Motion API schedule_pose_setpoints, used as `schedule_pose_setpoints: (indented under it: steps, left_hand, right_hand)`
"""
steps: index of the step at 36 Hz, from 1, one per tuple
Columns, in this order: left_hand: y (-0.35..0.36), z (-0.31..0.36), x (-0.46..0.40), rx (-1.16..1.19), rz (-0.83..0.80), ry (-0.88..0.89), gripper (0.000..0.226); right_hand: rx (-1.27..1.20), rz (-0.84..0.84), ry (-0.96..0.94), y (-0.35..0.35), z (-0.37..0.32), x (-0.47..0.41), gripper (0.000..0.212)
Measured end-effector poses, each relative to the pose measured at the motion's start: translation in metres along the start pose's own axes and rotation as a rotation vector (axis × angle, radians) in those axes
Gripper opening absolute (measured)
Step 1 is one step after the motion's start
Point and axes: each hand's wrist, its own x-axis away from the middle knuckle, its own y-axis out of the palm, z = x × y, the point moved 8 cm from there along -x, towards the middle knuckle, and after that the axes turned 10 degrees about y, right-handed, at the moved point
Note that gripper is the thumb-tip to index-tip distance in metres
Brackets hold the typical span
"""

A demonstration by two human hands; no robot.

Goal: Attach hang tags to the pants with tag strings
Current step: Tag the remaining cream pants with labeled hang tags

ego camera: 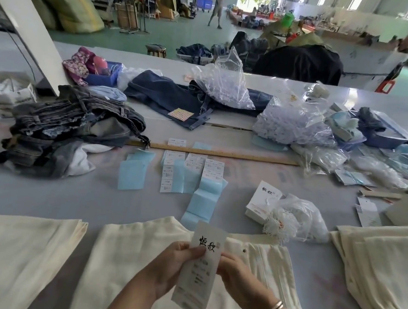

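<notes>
Grey counter (52,193) fills the frame. Low in the middle, both hands, left hand (172,264) and right hand (236,273), pinch one hang tag (199,268) over cream pants (132,257). Hold it steady, then grab a string (280,224).

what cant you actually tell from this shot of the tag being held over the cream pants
- Small print on the hang tag, head view: blurred, unreadable.
- Any string on that tag: none can be made out; the left hand and right hand cover its edges.
- Right hand's fingertips: hidden behind the tag.
- Cream pants under it: cut off by the bottom edge.
- Tag strings in the clear bag: a white tangle, uncountable.
</notes>
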Motion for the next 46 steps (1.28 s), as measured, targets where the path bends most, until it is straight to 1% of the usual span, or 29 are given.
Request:
schedule_pose_setpoints:
  steps: [1,4,8,11,14,17,18,21,23,26,27,29,34,35,37,40,46]
  left_hand:
    - [0.002,0.003,0.002,-0.003,-0.002,-0.001,0.044]
    - [0.006,0.011,0.009,-0.064,-0.054,0.013,0.045]
    - [0.002,0.014,0.013,-0.149,-0.06,0.019,0.045]
    - [0.002,0.012,0.014,-0.189,-0.072,0.024,0.039]
    - [0.0,0.011,0.016,-0.227,-0.032,0.038,0.031]
    - [-0.004,0.01,0.017,-0.268,0.006,0.051,0.024]
    - [-0.007,0.011,0.018,-0.297,0.026,0.058,0.023]
    - [-0.014,0.013,0.02,-0.393,0.072,0.06,0.023]
    - [-0.016,0.013,0.021,-0.415,0.079,0.053,0.024]
    - [-0.016,0.014,0.021,-0.481,0.099,0.084,0.021]
    - [-0.015,0.016,0.021,-0.511,0.111,0.108,0.026]
    - [-0.011,0.022,0.021,-0.58,0.122,0.162,0.035]
    - [-0.005,0.031,0.023,-0.688,0.11,0.273,0.037]
    - [-0.005,0.033,0.023,-0.696,0.117,0.281,0.038]
    - [-0.004,0.036,0.024,-0.705,0.122,0.293,0.038]
    - [-0.003,0.039,0.025,-0.7,0.109,0.299,0.037]
    - [-0.003,0.041,0.027,-0.69,0.104,0.326,0.038]
  right_hand:
    - [-0.047,0.005,-0.007,0.002,0.0,0.0,0.03]
    - [-0.078,0.049,-0.019,0.002,0.006,-0.001,0.035]
    - [-0.171,0.001,-0.052,0.002,0.008,0.0,0.033]
    - [-0.236,0.032,-0.03,-0.002,0.009,0.0,0.035]
    - [-0.195,0.109,0.028,-0.007,0.011,0.002,0.029]
    - [-0.134,0.207,0.04,-0.018,0.012,0.002,0.038]
    - [-0.121,0.242,0.031,-0.023,0.013,0.003,0.036]
    - [-0.112,0.326,0.0,-0.035,0.014,0.006,0.02]
    - [-0.117,0.35,-0.009,-0.04,0.016,0.007,0.019]
    - [-0.127,0.342,-0.022,-0.039,0.018,0.008,0.028]
    - [-0.128,0.333,-0.032,-0.037,0.017,0.008,0.03]
    - [-0.048,0.32,-0.061,-0.033,0.012,0.008,0.03]
    - [0.548,0.34,-0.231,-0.014,-0.02,0.02,0.033]
    - [0.635,0.337,-0.26,-0.009,-0.025,0.022,0.031]
    - [0.77,0.339,-0.295,-0.003,-0.03,0.026,0.019]
    - [0.878,0.358,-0.314,-0.002,-0.032,0.028,0.012]
    - [0.944,0.378,-0.337,-0.001,-0.033,0.03,0.019]
